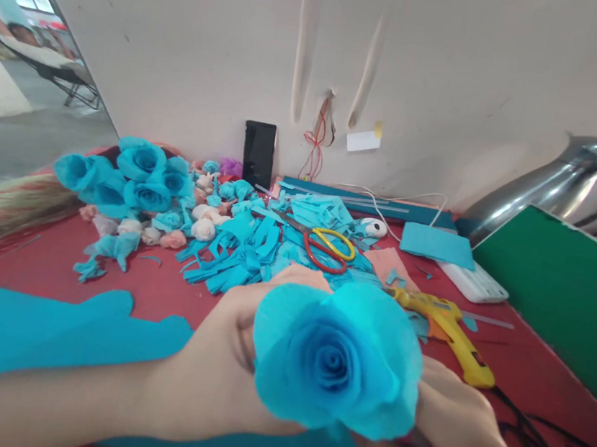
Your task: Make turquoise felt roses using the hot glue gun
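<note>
A blue crepe-paper rose [335, 358] faces me at the near middle of the table, its petals spread around a tight spiral core. My left hand [227, 360] grips it from the left, with the fingers partly hidden behind the petals. On the other side my right hand [458, 432] is closed at the lower right of the bloom, fingertips out of sight under it. Beneath both hands lies a large blue paper sheet [46, 330]. A yellow glue gun [449, 329] rests just beyond my right hand.
Scissors [323, 245] with red and yellow handles lie on cut blue strips [252, 247]. Finished blue roses [142, 168] and small paper buds [203, 229] sit at the left. A phone [258, 153] leans on the wall. A green board [565, 307] and a metal jug [547, 189] stand at the right.
</note>
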Demonstrator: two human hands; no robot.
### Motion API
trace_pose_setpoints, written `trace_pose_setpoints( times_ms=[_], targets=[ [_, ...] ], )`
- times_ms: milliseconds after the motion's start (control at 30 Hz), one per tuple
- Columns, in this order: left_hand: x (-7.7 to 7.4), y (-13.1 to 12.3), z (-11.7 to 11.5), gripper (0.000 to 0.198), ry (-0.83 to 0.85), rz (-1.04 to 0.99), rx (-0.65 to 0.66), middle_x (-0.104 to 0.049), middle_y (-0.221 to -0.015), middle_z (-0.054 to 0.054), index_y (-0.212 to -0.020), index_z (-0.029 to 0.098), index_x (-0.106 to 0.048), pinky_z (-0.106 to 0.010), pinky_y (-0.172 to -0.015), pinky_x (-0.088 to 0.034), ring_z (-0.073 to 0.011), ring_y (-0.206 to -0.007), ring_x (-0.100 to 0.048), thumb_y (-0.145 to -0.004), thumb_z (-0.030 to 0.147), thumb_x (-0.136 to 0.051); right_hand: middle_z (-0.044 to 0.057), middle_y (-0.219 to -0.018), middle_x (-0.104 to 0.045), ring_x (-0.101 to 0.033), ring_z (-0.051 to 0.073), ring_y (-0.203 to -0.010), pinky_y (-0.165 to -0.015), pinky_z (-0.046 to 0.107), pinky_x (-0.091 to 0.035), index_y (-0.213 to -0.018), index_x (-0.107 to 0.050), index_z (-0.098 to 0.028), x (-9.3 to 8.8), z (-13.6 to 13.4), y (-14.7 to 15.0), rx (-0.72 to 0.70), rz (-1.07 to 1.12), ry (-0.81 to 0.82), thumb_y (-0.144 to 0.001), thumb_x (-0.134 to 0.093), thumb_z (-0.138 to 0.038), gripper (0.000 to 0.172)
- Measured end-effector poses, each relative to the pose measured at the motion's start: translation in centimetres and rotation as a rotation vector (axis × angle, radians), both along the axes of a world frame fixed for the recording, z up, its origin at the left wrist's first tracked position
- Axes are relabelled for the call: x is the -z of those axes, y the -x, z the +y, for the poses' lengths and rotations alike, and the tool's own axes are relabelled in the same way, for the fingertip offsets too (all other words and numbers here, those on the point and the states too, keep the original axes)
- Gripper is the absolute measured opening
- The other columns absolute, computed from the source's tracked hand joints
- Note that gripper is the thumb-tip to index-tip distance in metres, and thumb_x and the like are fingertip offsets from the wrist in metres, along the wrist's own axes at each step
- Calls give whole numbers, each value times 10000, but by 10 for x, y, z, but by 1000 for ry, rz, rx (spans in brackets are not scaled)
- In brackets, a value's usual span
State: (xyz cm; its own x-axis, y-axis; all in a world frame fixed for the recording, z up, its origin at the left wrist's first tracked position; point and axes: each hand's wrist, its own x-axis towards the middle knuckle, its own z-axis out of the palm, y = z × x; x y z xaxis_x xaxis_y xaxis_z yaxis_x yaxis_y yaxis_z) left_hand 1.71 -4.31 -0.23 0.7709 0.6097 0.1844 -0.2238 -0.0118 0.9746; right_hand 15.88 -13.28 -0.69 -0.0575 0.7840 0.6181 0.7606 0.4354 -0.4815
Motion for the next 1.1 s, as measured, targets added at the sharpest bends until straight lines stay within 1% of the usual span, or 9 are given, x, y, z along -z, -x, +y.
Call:
trace_pose_setpoints(
  times_ms=[100, 167, 233, 333, 467, 567, 733, 900, 1100],
  targets=[
    [5, 0, -1, 220, -48, -69, 33, -584, -805, 6, -721, 192, -578, -253, -693, -493, -154, -741, -563, -569, 72, -682, -45, -516, -505, -475, 70, -408, -382, 127, -394, -609, -457, -205, 0, -1, 0, -31, 13, 46, -818, -518, -159, 222],
    [9, -1, -2, 226, -49, -49, 37, -610, -757, 5, -746, 187, -596, -255, -671, -508, -154, -707, -579, -581, 48, -662, -42, -542, -527, -492, 72, -426, -397, 127, -404, -644, -474, -208, 0, -2, 0, -48, 6, 71, -814, -517, -148, 185],
    [11, -3, -3, 232, -8, -19, 24, -643, -738, -6, -755, 181, -619, -261, -644, -523, -174, -702, -603, -576, 39, -656, -48, -555, -533, -493, 67, -429, -403, 125, -404, -678, -486, -212, 0, -3, 1, -41, -6, 83, -810, -516, -144, 151],
    [10, -5, -6, 230, 65, -1, -17, -673, -741, -4, -725, 182, -641, -255, -647, -537, -181, -723, -622, -556, 27, -656, -65, -528, -491, -469, 57, -410, -398, 124, -385, -670, -462, -213, 0, -2, 3, -13, -13, 92, -790, -515, -112, 165],
    [5, -8, -10, 278, 196, -9, -71, -666, -682, 58, -687, 198, -639, -181, -641, -524, -109, -652, -610, -526, -29, -652, -58, -541, -513, -493, 68, -434, -415, 148, -384, -671, -453, -209, 6, -2, 2, 11, -55, 65, -775, -506, -108, 154],
    [7, -10, -11, 261, 244, -23, -108, -648, -659, 92, -669, 198, -626, -136, -608, -496, -73, -600, -594, -518, -10, -677, -44, -564, -546, -518, 84, -457, -448, 175, -391, -673, -462, -199, 12, -3, 2, 49, -107, 21, -777, -501, -108, 143],
    [11, -11, -11, 172, 231, 31, -108, -623, -660, 61, -667, 171, -603, -162, -606, -489, -84, -598, -569, -552, 117, -718, -41, -555, -533, -501, 82, -446, -435, 178, -374, -671, -474, -188, 16, -3, 3, 47, -83, 71, -804, -457, -105, 158],
    [8, -10, -10, 178, 242, 63, -109, -601, -669, 39, -679, 156, -599, -167, -608, -473, -85, -625, -542, -547, 113, -711, -51, -535, -500, -455, 72, -414, -398, 167, -358, -698, -482, -191, 13, -1, 4, 9, -47, 113, -815, -471, -114, 140],
    [9, -9, -10, 236, 336, 6, -51, -612, -674, 41, -686, 164, -616, -168, -580, -484, -88, -622, -545, -518, 35, -720, -35, -578, -545, -516, 93, -473, -462, 173, -412, -709, -503, -204, 6, -2, 5, -14, 4, 177, -847, -414, -128, 180]
  ],
)
